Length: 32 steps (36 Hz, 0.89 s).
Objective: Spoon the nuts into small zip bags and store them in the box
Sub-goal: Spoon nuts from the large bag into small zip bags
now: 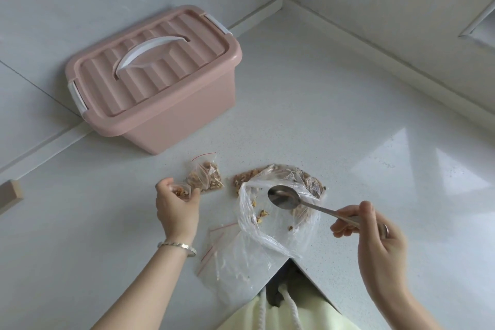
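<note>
- Fingers [164,185] of the left hand [178,211]: we find them and the thumb curled round a small zip bag [182,192], which is held mouth-up and shows nuts inside.
- Fingers [345,225] of the right hand [375,246]: we find them narrow, pinching the handle end of a metal spoon [318,209] against the thumb.
- Spoon: the bowl points to 10 o'clock from the right hand. We see it hang empty, hollow side up, above the open mouth of the large clear bag [270,238].
- Large clear bag: it lies on the countertop [348,115] at 3 o'clock from the left hand. The nuts [310,182] are heaped at its far end, towards 12 o'clock. We see a few loose pieces near its mouth.
- Filled zip bags [207,177]: they rest on the countertop at 1 o'clock from the left hand, just beside the held bag. They overlap, and we cannot tell how many there are.
- Empty zip bags [222,249]: they lie flat between 4 and 5 o'clock from the left hand, red strips showing, and are partly under the large clear bag.
- Box [171,126]: pink, at 12 o'clock from the left hand and well apart from it, set against the wall. Its ribbed lid [139,88] is on, and the white handle [152,52] lies flat.
- Bracelet [178,248]: silver, on the left wrist.
- Wooden block [10,193]: at 9 o'clock from the left hand, at the picture edge.
- Garment [316,316]: pale yellow with white cords, at 6 o'clock, below the counter corner.
</note>
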Each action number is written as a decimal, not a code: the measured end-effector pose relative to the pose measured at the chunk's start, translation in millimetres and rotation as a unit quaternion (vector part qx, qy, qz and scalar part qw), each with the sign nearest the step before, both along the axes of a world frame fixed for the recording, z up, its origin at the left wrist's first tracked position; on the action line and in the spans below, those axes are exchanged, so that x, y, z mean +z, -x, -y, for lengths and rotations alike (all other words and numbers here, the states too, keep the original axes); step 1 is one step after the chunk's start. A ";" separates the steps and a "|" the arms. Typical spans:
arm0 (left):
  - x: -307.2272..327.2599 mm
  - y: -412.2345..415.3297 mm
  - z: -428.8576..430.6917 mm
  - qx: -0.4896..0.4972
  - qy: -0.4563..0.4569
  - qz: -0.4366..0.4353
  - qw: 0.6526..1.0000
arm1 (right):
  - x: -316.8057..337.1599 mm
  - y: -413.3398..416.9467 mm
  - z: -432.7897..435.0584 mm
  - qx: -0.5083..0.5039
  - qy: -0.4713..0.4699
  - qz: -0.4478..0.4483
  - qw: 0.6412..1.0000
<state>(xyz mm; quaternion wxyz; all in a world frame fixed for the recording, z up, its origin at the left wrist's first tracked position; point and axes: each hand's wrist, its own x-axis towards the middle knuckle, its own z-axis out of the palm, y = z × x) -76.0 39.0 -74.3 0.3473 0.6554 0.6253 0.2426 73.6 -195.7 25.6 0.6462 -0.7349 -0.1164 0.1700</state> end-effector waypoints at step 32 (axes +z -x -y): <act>1.6 -82.0 45.5 -0.160 0.209 -0.095 0.960 | -59.5 -59.5 -125.9 0.433 0.439 0.253 0.746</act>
